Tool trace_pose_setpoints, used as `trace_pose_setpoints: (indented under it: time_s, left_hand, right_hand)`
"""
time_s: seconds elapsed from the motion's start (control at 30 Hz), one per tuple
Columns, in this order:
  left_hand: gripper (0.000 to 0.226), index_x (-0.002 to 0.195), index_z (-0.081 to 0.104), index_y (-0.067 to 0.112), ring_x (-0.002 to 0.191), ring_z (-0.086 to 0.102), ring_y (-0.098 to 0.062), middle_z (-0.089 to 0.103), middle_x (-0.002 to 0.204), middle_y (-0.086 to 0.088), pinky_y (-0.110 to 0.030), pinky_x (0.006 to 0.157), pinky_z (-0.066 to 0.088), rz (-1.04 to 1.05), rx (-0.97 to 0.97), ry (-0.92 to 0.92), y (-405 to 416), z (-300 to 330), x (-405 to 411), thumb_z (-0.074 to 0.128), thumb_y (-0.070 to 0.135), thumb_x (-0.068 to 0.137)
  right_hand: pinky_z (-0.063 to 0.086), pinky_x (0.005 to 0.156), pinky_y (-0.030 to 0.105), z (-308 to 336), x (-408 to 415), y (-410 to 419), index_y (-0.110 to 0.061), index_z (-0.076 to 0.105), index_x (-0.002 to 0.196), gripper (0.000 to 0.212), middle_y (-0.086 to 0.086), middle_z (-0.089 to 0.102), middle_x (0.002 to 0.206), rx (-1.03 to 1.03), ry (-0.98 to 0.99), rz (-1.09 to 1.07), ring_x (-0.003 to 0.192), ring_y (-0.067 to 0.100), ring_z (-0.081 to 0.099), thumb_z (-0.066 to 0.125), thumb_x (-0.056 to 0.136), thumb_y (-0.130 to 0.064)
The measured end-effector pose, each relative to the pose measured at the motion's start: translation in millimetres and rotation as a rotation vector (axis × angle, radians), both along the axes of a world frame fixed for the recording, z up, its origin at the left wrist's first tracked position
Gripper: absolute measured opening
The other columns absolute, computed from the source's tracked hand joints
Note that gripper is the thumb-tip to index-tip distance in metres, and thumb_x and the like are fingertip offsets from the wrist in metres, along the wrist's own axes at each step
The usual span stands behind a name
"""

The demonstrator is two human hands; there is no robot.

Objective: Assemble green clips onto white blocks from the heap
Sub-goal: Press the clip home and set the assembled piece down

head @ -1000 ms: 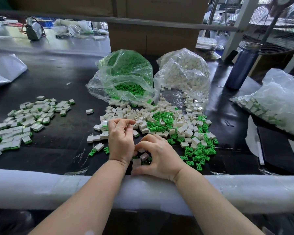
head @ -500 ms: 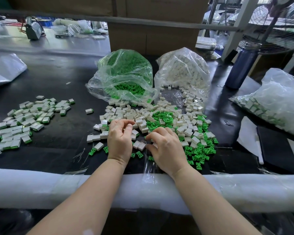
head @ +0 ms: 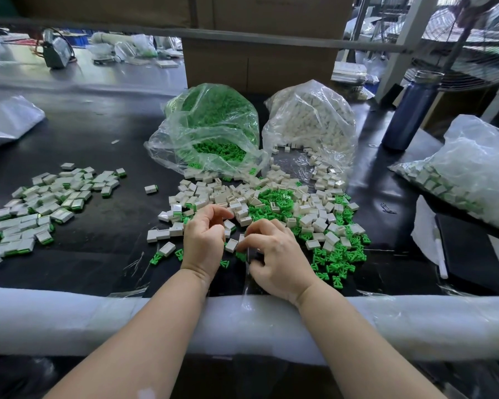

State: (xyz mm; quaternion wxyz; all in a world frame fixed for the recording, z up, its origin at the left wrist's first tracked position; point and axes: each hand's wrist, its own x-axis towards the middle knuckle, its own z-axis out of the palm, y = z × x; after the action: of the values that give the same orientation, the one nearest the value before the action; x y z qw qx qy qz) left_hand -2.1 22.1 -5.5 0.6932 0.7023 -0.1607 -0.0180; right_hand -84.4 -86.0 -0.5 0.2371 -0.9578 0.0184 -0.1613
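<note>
A heap of white blocks [head: 271, 197] mixed with loose green clips [head: 333, 260] lies on the black table mat [head: 98, 254], in front of me. My left hand [head: 203, 240] hovers over the heap's near left edge with its fingers curled under; anything in its palm is hidden. My right hand [head: 274, 254] sits beside it, fingers curled, and its index fingertip and thumb pinch at a small white block [head: 239, 239]. Another white block [head: 231, 245] lies between the two hands.
A pile of assembled white-and-green pieces [head: 41, 205] lies at the left. Open bags of green clips [head: 211, 131] and white blocks [head: 308, 125] stand behind the heap. At the right are a blue bottle [head: 409, 110] and another bag [head: 467, 180]. A padded rail [head: 69, 321] runs along the near edge.
Both hands moved away from me, from the table's near edge up to the heap. They have separated slightly, and the right hand's fingers now reach the white blocks.
</note>
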Motion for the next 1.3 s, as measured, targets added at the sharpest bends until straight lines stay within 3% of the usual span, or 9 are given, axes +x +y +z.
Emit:
trace_pose_setpoints:
  time_s: [0.17,0.3,0.37,0.47,0.57,0.7,0.83,1.03,1.3]
  left_hand:
    - [0.040,0.065,0.054,0.023,0.057,0.039,-0.010,0.047,0.062,0.004,-0.012,0.050,0.034,-0.084,0.246,-0.124,-2,-3,2,0.049,-0.017,0.065]
    - [0.045,0.065,0.053,0.025,0.062,0.046,-0.011,0.053,0.069,0.004,-0.015,0.057,0.040,-0.132,0.307,-0.185,-4,-5,3,0.049,-0.020,0.066]
    - [0.044,0.066,0.055,0.024,0.066,0.047,-0.012,0.053,0.071,0.002,-0.014,0.060,0.040,-0.103,0.250,-0.145,-3,-4,2,0.044,-0.019,0.068]
    - [0.021,0.072,0.060,0.018,0.070,0.048,-0.011,0.053,0.072,-0.001,-0.019,0.065,0.042,-0.113,0.058,0.010,-1,-1,0,0.046,0.004,0.067]
    - [0.019,0.079,0.061,0.016,0.075,0.048,-0.015,0.058,0.080,-0.003,-0.033,0.075,0.040,-0.117,-0.085,0.101,1,0,3,0.046,0.017,0.069]
    - [0.023,0.082,0.061,0.018,0.073,0.043,-0.011,0.054,0.077,0.003,-0.028,0.073,0.037,-0.080,-0.173,0.131,2,-2,6,0.044,0.033,0.078]
    - [0.035,0.086,0.062,0.017,0.078,0.043,-0.008,0.054,0.083,0.003,-0.027,0.079,0.037,-0.066,-0.184,0.117,1,-2,6,0.038,0.041,0.080]
    - [0.029,0.088,0.062,0.016,0.084,0.047,-0.008,0.056,0.092,0.003,-0.029,0.089,0.037,-0.061,-0.205,0.102,2,-3,5,0.036,0.025,0.098]
    - [0.026,0.085,0.062,0.016,0.087,0.053,-0.008,0.060,0.090,0.001,-0.015,0.081,0.042,-0.093,-0.185,0.129,2,-1,6,0.039,0.008,0.096]
  right_hand:
    - [0.017,0.081,0.024,-1,2,-1,-0.022,0.061,0.092,0.027,-0.008,0.050,0.112,-0.033,0.088,0.052,0.106,0.015,0.038,0.065,0.066,-0.015]
    - [0.023,0.082,0.027,-4,3,-4,-0.019,0.063,0.094,0.016,-0.006,0.054,0.109,-0.045,0.003,-0.092,0.103,0.018,0.042,0.061,0.079,-0.014]
    - [0.024,0.084,0.026,-5,4,-6,-0.020,0.063,0.098,0.014,-0.005,0.054,0.109,-0.102,0.006,-0.155,0.104,0.018,0.042,0.058,0.086,-0.015]
    - [0.033,0.088,0.032,-3,3,-4,-0.016,0.067,0.097,0.015,0.000,0.058,0.106,-0.125,-0.026,-0.176,0.102,0.024,0.047,0.057,0.088,-0.011]
    - [0.044,0.081,0.042,1,-1,1,-0.015,0.074,0.092,0.018,0.006,0.064,0.101,-0.087,-0.134,0.010,0.096,0.031,0.054,0.064,0.080,-0.005]
    - [0.032,0.095,0.035,6,0,7,-0.032,0.069,0.111,0.028,-0.008,0.059,0.125,-0.162,0.059,0.236,0.113,0.020,0.046,0.056,0.090,-0.020]
    - [0.024,0.103,0.029,4,3,10,-0.040,0.058,0.124,0.033,-0.016,0.049,0.137,-0.235,0.151,0.277,0.128,0.011,0.036,0.047,0.094,-0.044]
    - [0.017,0.104,0.027,-2,4,9,-0.038,0.051,0.131,0.036,-0.015,0.047,0.141,-0.276,0.126,0.178,0.133,0.008,0.032,0.038,0.097,-0.045]
    - [0.010,0.112,0.026,-9,6,3,-0.028,0.042,0.140,0.042,-0.010,0.040,0.147,-0.276,0.102,0.033,0.140,0.010,0.026,0.032,0.100,-0.038]
